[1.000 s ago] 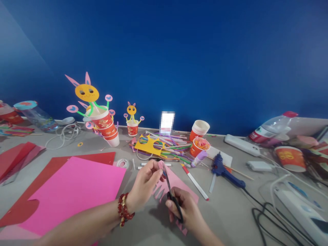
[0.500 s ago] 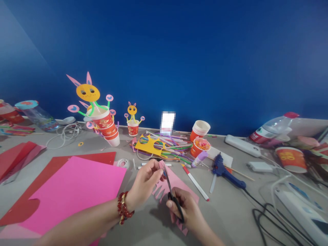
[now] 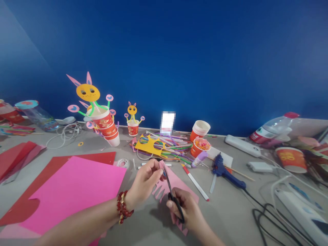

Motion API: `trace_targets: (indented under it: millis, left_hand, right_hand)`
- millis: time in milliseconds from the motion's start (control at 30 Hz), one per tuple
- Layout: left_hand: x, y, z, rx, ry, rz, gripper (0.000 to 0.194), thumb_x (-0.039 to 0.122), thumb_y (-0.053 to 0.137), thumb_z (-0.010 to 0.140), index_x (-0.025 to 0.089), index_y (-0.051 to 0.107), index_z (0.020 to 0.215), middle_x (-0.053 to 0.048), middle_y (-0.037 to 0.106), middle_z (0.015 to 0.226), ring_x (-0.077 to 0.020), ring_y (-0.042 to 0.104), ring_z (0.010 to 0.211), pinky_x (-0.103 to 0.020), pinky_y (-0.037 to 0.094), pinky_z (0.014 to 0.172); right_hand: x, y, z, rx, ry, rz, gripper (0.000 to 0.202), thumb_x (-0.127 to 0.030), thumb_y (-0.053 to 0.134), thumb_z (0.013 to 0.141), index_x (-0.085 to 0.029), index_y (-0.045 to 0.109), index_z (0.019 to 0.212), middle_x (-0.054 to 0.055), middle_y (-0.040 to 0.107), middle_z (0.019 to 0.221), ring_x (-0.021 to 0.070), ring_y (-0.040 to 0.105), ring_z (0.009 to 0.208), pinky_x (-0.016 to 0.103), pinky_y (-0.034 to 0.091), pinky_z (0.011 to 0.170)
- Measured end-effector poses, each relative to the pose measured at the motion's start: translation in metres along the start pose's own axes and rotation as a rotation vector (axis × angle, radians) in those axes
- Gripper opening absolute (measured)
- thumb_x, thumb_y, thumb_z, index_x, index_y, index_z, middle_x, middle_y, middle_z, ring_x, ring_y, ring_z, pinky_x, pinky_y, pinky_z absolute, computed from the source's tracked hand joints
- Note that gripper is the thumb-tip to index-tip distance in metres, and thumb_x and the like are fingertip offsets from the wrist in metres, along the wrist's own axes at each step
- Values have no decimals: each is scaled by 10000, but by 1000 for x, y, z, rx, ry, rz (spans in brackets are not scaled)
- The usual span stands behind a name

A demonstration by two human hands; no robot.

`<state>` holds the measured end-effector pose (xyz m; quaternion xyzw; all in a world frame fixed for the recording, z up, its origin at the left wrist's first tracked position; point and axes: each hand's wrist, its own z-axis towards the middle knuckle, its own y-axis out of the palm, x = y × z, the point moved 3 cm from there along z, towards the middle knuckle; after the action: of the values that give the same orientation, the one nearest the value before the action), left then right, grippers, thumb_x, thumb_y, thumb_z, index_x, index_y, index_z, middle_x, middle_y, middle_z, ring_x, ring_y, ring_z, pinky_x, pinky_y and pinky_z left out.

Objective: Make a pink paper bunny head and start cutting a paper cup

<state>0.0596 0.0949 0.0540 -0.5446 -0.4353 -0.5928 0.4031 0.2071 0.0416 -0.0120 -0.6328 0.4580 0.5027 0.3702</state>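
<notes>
Hardly any change, so cutting seems barely advanced. Your right hand grips scissors pointing toward 11 o'clock; your left hand pinches a mostly hidden small piece.

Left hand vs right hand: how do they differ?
The left hand pinches a small, partly hidden piece; the right hand grips the scissors by their black handles.
The left hand has a beaded bracelet at its wrist; the right hand shows none.
Shared: both are ungloved, near the pale pink paper.
</notes>
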Motion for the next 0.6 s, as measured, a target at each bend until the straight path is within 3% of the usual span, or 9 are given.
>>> trace_targets:
  millis: [400, 600]
  left_hand:
    - [5, -1, 1, -15, -22, -11, 234, 378, 576, 848, 179, 502, 749, 2, 563, 692, -121, 522, 623, -226, 376, 576]
    - [4, -3, 1, -51, -38, 9, 194, 330, 540, 864, 175, 502, 754, -8, 572, 712, -118, 505, 634, -221, 368, 570]
  right_hand:
    - [3, -2, 1, 13, 5, 0, 637, -789, 650, 623, -231, 342, 603, -89, 415, 394, 81, 455, 312, 170, 247, 334]
    - [-3, -2, -1, -14, 4, 39, 630, -783, 661, 616, -227, 366, 635, -63, 497, 431, 94, 499, 352, 176, 277, 364]
